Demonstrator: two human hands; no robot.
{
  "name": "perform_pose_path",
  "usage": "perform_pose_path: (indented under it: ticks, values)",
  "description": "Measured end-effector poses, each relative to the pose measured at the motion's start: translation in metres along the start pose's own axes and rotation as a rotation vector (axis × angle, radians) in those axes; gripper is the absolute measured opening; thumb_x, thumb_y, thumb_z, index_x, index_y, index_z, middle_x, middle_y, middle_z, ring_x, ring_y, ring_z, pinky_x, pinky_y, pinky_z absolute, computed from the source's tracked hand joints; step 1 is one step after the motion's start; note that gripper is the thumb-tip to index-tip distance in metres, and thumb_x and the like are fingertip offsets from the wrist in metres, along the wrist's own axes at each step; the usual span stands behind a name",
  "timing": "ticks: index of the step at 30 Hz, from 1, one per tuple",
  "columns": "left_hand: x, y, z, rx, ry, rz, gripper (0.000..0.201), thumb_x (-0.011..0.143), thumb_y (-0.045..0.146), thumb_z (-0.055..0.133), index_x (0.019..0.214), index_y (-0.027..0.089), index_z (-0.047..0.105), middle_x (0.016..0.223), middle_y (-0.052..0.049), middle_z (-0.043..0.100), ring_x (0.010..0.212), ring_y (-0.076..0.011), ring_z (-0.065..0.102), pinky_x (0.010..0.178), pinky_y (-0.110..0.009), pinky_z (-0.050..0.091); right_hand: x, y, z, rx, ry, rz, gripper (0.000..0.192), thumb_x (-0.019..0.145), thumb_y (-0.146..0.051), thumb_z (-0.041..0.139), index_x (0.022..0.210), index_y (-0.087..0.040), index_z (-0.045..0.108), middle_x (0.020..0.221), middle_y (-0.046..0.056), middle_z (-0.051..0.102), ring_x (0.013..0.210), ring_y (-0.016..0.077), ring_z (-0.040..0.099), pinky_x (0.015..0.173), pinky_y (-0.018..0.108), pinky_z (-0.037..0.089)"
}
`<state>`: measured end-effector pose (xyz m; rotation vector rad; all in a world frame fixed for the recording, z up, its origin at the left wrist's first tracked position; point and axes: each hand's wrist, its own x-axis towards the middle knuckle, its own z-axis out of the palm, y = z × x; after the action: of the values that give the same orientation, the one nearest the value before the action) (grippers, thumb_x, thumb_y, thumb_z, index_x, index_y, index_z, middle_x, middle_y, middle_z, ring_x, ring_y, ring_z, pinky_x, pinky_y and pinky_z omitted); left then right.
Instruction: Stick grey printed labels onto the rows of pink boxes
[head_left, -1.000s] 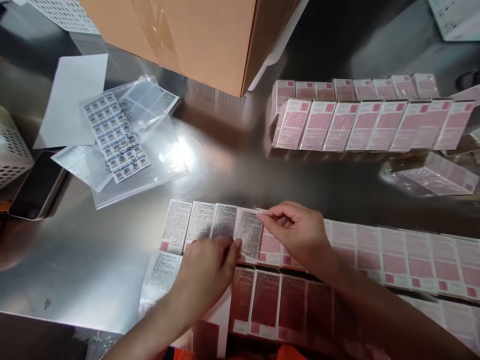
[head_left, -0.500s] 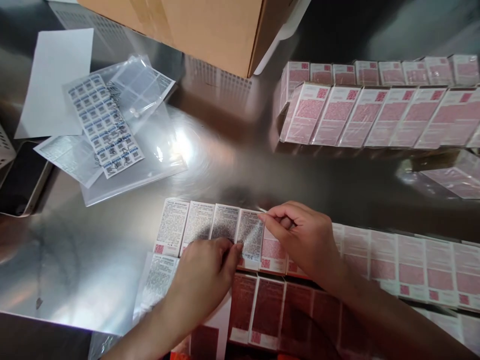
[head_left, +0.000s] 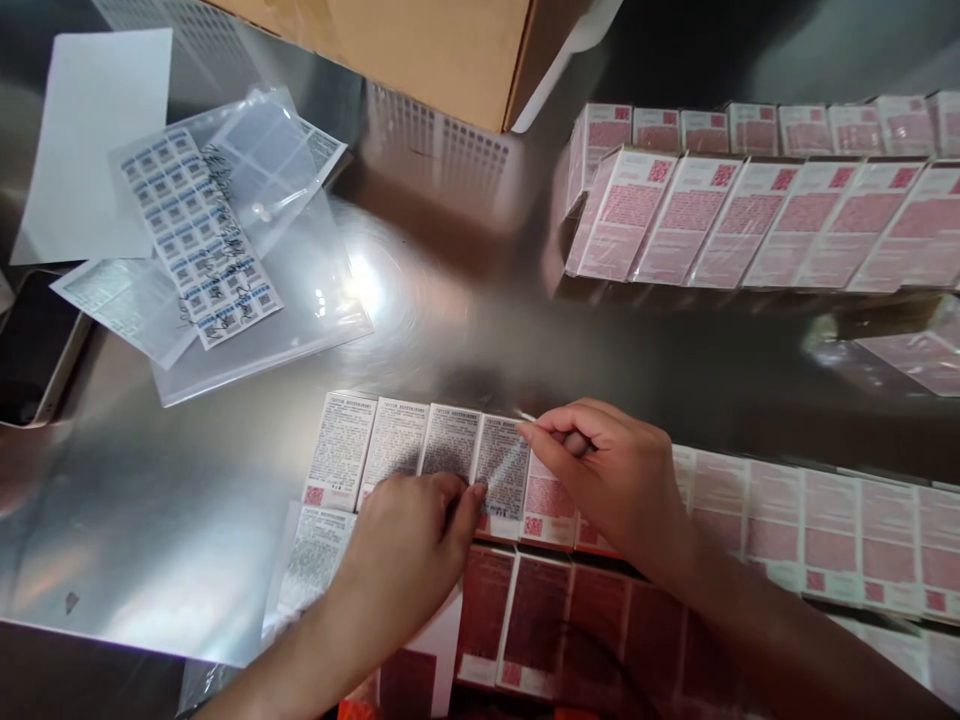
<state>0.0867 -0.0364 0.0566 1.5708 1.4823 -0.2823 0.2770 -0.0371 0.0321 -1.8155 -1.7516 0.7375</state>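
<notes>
A printed text label (head_left: 501,465) lies over the face of a small pink-and-white carton (head_left: 501,528) in the near row. My right hand (head_left: 611,465) is closed in a pinch at the label's upper right corner. With thumb and forefinger together, my left hand (head_left: 412,530) grips the label's lower left edge; its other fingers are curled out of sight. Similar text labels cover the cartons to the left, such as the end carton (head_left: 341,450). Under my left forearm a label sheet (head_left: 311,560) is partly hidden.
Plastic-wrapped cartons (head_left: 690,220) stand in rows at the back right. A cardboard box (head_left: 420,50) is at the top, near a white perforated basket (head_left: 442,135). On the left lie QR-code stickers (head_left: 199,240), a clear sleeve (head_left: 300,330), white paper (head_left: 94,150) and a phone (head_left: 37,345).
Both hands keep their places on the label with barely any movement. The view has shifted slightly, so the background things sit a little higher.
</notes>
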Motion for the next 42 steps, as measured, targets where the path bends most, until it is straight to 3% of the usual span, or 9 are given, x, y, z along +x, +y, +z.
perform_pose_path:
  ticks: [20,23,28,31,37,42]
  values:
    - [0.001,0.002,-0.002,0.011,-0.015,-0.032,0.045,0.093,0.045,0.039,0.056,0.021,0.048,0.052,0.000,0.053,0.051,-0.0149,0.047,0.057,-0.031,0.022,0.000,0.000,0.002,-0.011,0.018,0.000,0.016,0.083,-0.025,0.068,0.069,-0.021,0.063,0.063,-0.005,0.058,0.057,0.0097,0.056,0.058,0.023,0.041]
    - [0.001,0.003,-0.002,0.016,-0.014,-0.030,0.045,0.093,0.044,0.039,0.056,0.020,0.050,0.052,0.000,0.054,0.052,-0.0147,0.047,0.057,-0.030,0.023,-0.001,0.001,0.003,0.060,0.089,0.067,0.017,0.078,-0.023,0.072,0.078,-0.021,0.056,0.065,-0.007,0.055,0.049,0.0075,0.053,0.055,0.022,0.043]
    - [0.001,0.002,-0.002,0.014,-0.024,-0.018,0.045,0.093,0.045,0.039,0.060,0.021,0.056,0.055,-0.001,0.057,0.054,-0.0152,0.049,0.057,-0.030,0.024,-0.003,0.006,0.007,0.101,0.117,0.128,0.037,0.075,-0.032,0.077,0.096,-0.022,0.048,0.075,-0.007,0.053,0.045,0.0063,0.051,0.055,0.024,0.045]
    - [0.000,0.001,-0.002,0.015,-0.013,-0.015,0.046,0.093,0.045,0.039,0.058,0.020,0.054,0.054,-0.001,0.056,0.053,-0.0149,0.047,0.056,-0.029,0.024,-0.004,0.008,0.006,0.035,0.086,0.062,0.052,0.066,-0.040,0.084,0.100,-0.021,0.049,0.079,-0.005,0.054,0.051,0.0090,0.052,0.061,0.027,0.046]
    - [-0.002,0.001,0.000,0.009,0.037,-0.001,0.048,0.092,0.047,0.040,0.057,0.020,0.057,0.050,0.001,0.051,0.052,-0.0140,0.044,0.055,-0.029,0.023,-0.003,0.007,-0.006,0.089,-0.162,0.048,0.048,0.070,-0.027,0.081,0.106,-0.023,0.049,0.094,-0.002,0.056,0.054,0.0071,0.052,0.063,0.026,0.045]
    - [-0.002,0.001,0.000,-0.027,0.069,-0.020,0.051,0.090,0.054,0.043,0.057,0.020,0.061,0.050,0.001,0.052,0.052,-0.0140,0.047,0.053,-0.027,0.026,-0.004,0.003,-0.003,-0.041,-0.134,0.004,0.052,0.070,-0.040,0.080,0.108,-0.023,0.049,0.105,0.003,0.058,0.069,0.0157,0.058,0.064,0.030,0.044]
